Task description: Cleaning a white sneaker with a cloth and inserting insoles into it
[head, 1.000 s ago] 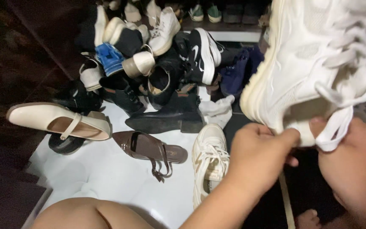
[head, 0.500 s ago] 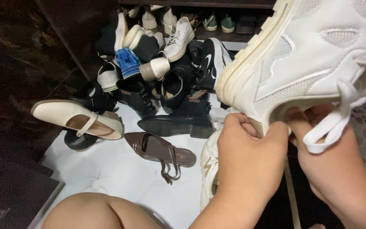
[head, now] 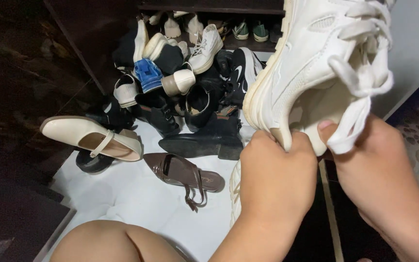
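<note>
Both hands grip one white sneaker (head: 316,63) at its heel opening. The left hand (head: 277,174) has its fingers curled tight over the rim of the collar, knuckles toward the camera. The right hand (head: 374,170) pinches the other side of the collar, thumb tip showing against the lining, with a loop of white lace (head: 355,121) hanging over it. The sneaker is held up in the air, toe pointing up and away, sole turned left. Below the left hand, partly hidden, lies a second white sneaker (head: 235,189) on the white floor (head: 132,199). Near it to the left lies a brown slingback (head: 180,174), and further left a cream flat (head: 90,138). Behind them, toward the far edge of the floor, is a heap of shoes (head: 185,77), with black boots (head: 204,136) at its front. A bare knee (head: 107,242) shows at the near edge.
</note>
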